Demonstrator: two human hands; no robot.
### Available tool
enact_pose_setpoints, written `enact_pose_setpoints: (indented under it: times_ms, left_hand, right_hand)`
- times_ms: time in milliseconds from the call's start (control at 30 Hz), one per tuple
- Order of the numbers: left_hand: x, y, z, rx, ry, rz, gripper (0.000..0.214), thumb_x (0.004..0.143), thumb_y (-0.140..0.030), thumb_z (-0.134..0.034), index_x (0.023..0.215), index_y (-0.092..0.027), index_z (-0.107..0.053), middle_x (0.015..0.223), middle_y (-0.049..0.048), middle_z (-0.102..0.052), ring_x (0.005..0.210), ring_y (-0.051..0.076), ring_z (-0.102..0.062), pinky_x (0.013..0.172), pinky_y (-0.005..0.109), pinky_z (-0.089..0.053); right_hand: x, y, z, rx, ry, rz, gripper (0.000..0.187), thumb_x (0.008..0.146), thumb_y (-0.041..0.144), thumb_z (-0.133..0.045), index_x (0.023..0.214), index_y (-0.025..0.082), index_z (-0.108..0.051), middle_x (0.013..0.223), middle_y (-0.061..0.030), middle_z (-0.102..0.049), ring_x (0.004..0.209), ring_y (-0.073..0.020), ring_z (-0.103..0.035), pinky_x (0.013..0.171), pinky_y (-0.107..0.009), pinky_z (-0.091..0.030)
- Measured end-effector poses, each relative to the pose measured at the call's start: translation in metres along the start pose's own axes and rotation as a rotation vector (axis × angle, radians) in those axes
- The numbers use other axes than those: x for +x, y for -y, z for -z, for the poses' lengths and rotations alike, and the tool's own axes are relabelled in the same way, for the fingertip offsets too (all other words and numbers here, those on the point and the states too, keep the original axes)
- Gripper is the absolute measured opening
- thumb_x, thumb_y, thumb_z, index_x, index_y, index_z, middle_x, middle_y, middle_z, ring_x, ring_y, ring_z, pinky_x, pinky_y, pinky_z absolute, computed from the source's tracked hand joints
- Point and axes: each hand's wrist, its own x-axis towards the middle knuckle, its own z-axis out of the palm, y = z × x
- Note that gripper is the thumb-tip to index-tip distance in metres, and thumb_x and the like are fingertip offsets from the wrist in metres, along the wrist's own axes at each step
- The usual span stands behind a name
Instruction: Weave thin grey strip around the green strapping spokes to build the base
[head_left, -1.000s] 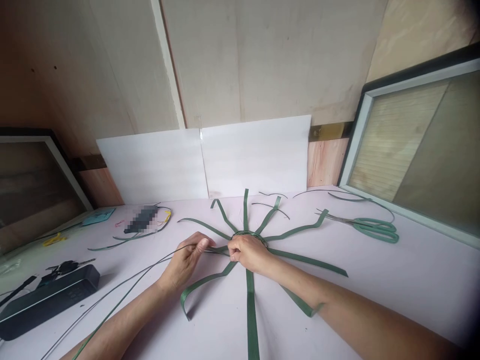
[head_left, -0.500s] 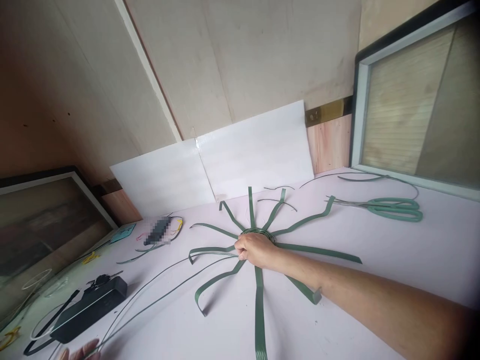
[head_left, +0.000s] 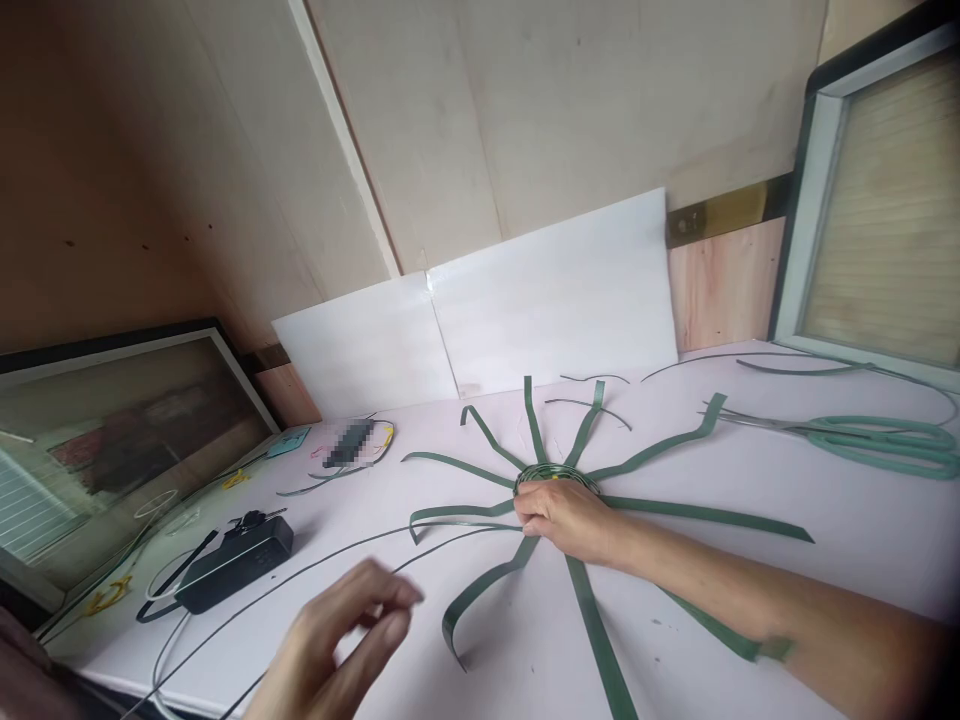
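A star of flat green strips (head_left: pixel 697 514) radiates from a small woven round centre (head_left: pixel 553 476) on the white table (head_left: pixel 825 590). My right hand (head_left: pixel 571 520) rests closed on the near side of that centre, pressing it down and pinching the thin weaving strands. Two thin dark green strands (head_left: pixel 330 565) run from the centre leftwards across the table to its near edge. My left hand (head_left: pixel 346 640) hovers low in front, blurred, fingers loosely curled with thumb and fingertips near each other, close to the thin strands; whether it grips one is unclear.
Green-handled scissors (head_left: pixel 870 441) lie at the right. A black box with a cord (head_left: pixel 236 562) sits left, with small coloured bits beyond it. White panels (head_left: pixel 487 320) lean on the wooden wall. Framed panes stand at the left (head_left: pixel 112 440) and right (head_left: pixel 885 220).
My left hand let go near the centre, swept down left along the thin strands, and has come back up into view. The right hand stayed on the centre. The view swung left.
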Motion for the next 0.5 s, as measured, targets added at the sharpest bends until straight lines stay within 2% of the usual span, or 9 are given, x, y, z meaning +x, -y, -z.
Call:
enact_pose_setpoints:
  times_ms: [33,100,167,233,300,367,500]
  left_hand:
    - [0.019,-0.005,-0.012,0.117,0.011,-0.169,0.021,0.080,-0.047,-0.063,0.088,-0.030,-0.070,0.092,0.0055,-0.067,0.085,0.025,-0.060,0.080,0.039,-0.051]
    - [0.057,-0.007,-0.040,0.269,0.028,-0.349,0.017,0.088,-0.033,-0.055,0.098,-0.027,-0.068,0.101,0.0068,-0.065,0.093,0.024,-0.059,0.083,0.038,-0.049]
    - [0.089,0.001,-0.068,0.391,0.047,-0.427,0.020,0.086,-0.017,-0.054,0.099,-0.024,-0.067,0.100,0.0067,-0.064,0.093,0.023,-0.058,0.083,0.037,-0.049]
    - [0.110,0.012,-0.090,0.506,0.034,-0.483,0.022,0.082,-0.009,-0.055,0.095,-0.023,-0.067,0.096,0.0055,-0.064,0.091,0.022,-0.058,0.081,0.035,-0.049]
    - [0.121,0.021,-0.105,0.616,0.046,-0.533,0.017,0.081,-0.008,-0.058,0.087,-0.021,-0.066,0.091,0.0052,-0.065,0.086,0.021,-0.059,0.076,0.032,-0.050]
    - [0.125,0.027,-0.112,0.727,0.034,-0.592,0.011,0.082,-0.010,-0.059,0.083,-0.019,-0.065,0.087,0.0055,-0.065,0.080,0.020,-0.060,0.070,0.030,-0.051]
    - [0.127,0.025,-0.111,0.899,0.002,-0.760,0.009,0.087,-0.014,-0.054,0.082,-0.018,-0.060,0.084,0.0046,-0.065,0.074,0.018,-0.060,0.062,0.027,-0.051]
  right_hand:
    - [-0.003,0.000,0.001,-0.015,0.008,0.003,0.027,0.073,0.004,-0.054,0.055,0.017,-0.040,0.066,0.0033,-0.046,0.058,-0.0107,-0.042,0.056,-0.024,-0.026]
    - [-0.008,-0.002,0.001,-0.037,0.016,0.015,0.026,0.075,0.004,-0.054,0.056,0.017,-0.041,0.067,0.0031,-0.046,0.058,-0.0107,-0.042,0.056,-0.025,-0.026]
    - [-0.012,-0.005,0.000,-0.048,0.001,0.031,0.025,0.076,0.005,-0.054,0.058,0.018,-0.042,0.068,0.0029,-0.046,0.058,-0.0111,-0.042,0.057,-0.025,-0.026]
    - [-0.013,-0.007,-0.002,-0.050,-0.021,0.042,0.025,0.078,0.006,-0.053,0.059,0.018,-0.042,0.068,0.0026,-0.047,0.059,-0.0117,-0.044,0.057,-0.026,-0.026]
    - [-0.014,-0.008,-0.004,-0.047,-0.032,0.041,0.025,0.080,0.007,-0.052,0.060,0.019,-0.042,0.069,0.0023,-0.048,0.060,-0.0120,-0.044,0.057,-0.027,-0.027]
    - [-0.014,-0.008,-0.005,-0.043,-0.022,0.035,0.025,0.081,0.007,-0.052,0.061,0.019,-0.042,0.069,0.0022,-0.048,0.060,-0.0120,-0.044,0.058,-0.027,-0.027]
    - [-0.015,-0.006,-0.004,-0.071,0.004,0.034,0.027,0.082,0.007,-0.050,0.062,0.018,-0.037,0.068,0.0024,-0.046,0.059,-0.0117,-0.042,0.056,-0.027,-0.026]
